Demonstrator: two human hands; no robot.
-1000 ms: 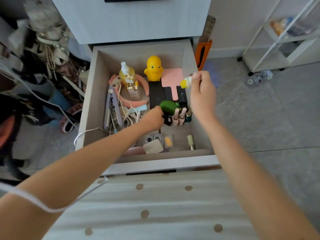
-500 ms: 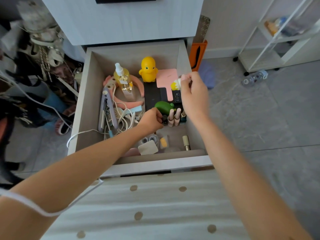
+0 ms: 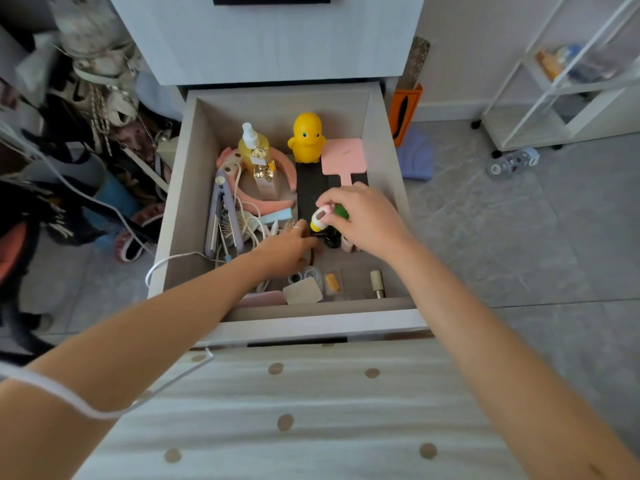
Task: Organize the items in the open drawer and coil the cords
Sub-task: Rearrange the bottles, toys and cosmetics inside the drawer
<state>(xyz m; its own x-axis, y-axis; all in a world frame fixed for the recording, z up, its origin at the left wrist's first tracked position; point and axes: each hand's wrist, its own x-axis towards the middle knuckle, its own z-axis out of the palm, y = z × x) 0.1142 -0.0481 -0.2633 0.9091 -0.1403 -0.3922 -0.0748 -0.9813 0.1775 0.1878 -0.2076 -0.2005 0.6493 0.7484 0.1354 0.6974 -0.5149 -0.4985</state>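
The open pale-wood drawer [image 3: 180, 209] lies under both hands. The right hand [image 3: 367, 216] pinches a small white-and-yellow tube [image 3: 319, 218] between thumb and fingertips, holding it tilted above the middle of the drawer. The left hand [image 3: 287, 251], just beside and nearer the person, reaches down with its fingers curled towards the drawer floor; I cannot tell whether it grips anything.

Left of the left hand, a loose tangle of white cord [image 3: 251, 221] lies against a lilac hair straightener [image 3: 223, 216], and one strand loops out over the drawer's left wall. Partly hidden under the right hand are a green rounded object [image 3: 341, 211] and a flat black box [image 3: 311, 188].

Beyond the hands, towards the back of the drawer:
- a yellow rubber duck [image 3: 306, 136] stands upright
- a pink square hand mirror [image 3: 343, 157] lies just right of it
- a yellow bottle with a white cap [image 3: 254, 147] stands to the left, inside a curved pink headband [image 3: 277, 206]

Near the front wall, closer to the person than both hands, lie a beige lipstick tube [image 3: 376, 282] and a beige rounded card [image 3: 301, 289].
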